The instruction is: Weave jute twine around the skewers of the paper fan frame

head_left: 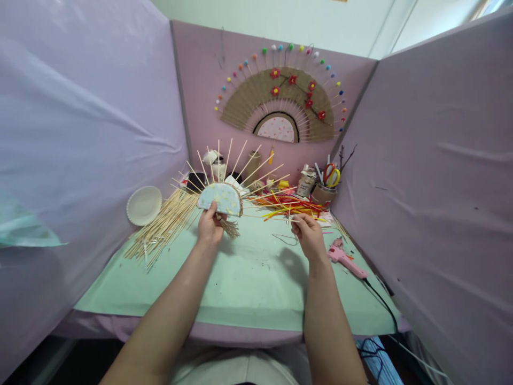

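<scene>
A pale blue half-round piece (220, 198) with a light pattern has thin wooden sticks fanning out from its curved edge. My left hand (210, 224) grips its lower edge, thumb on the front, above the green table. A brown tassel (229, 226) hangs beside that hand. To the right, my right hand (308, 230) is closed in a pinch on the end of a thin stick (266, 217), which runs left to the half-round piece's lower right corner.
Loose sticks (164, 222) and a white plate (145, 206) lie at left. Red and yellow strips (286, 203), a pink glue gun (345, 259) with a cord, and a scissors holder (324, 194) are at right. A finished fan (256, 96) hangs on the back panel.
</scene>
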Motion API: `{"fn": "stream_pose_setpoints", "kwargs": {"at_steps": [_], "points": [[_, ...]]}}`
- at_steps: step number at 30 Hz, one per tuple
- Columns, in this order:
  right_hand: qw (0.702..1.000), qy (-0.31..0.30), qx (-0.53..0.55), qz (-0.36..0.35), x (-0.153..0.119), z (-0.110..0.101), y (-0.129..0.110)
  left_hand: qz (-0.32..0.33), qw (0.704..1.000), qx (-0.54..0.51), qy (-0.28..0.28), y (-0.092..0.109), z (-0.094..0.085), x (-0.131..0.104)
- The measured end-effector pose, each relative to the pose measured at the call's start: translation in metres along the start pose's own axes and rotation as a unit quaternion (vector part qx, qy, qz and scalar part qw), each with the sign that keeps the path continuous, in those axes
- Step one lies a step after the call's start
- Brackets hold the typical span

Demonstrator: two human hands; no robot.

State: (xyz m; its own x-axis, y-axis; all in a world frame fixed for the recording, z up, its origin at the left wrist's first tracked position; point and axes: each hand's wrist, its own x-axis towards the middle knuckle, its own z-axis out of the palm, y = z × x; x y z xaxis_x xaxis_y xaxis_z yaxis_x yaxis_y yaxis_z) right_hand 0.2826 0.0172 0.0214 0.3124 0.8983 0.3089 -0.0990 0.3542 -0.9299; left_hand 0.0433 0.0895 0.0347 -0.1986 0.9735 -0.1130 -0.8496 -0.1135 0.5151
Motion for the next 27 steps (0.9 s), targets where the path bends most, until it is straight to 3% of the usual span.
{"fn": "stream_pose_setpoints", "kwargs": {"at_steps": [5,12,19,27], "points": [[0.986,-0.084,-0.14,0.039,-0.006,0.008,0.002,0.005,1.0,-0.011,-0.022,0.0,-0.002,0.001],[0.925,-0.241,-0.291,0.022,-0.022,0.04,0.008,0.009,1.0,-0.006,-0.026,-0.002,-0.004,0.005],[0.888,-0.32,-0.329,-0.025,-0.038,0.068,0.022,0.023,0.998,0.002,-0.052,-0.005,-0.003,0.001],[0.871,-0.367,-0.315,-0.081,-0.045,0.08,0.023,0.079,0.992,0.035,-0.091,-0.012,0.0,-0.011]]}}
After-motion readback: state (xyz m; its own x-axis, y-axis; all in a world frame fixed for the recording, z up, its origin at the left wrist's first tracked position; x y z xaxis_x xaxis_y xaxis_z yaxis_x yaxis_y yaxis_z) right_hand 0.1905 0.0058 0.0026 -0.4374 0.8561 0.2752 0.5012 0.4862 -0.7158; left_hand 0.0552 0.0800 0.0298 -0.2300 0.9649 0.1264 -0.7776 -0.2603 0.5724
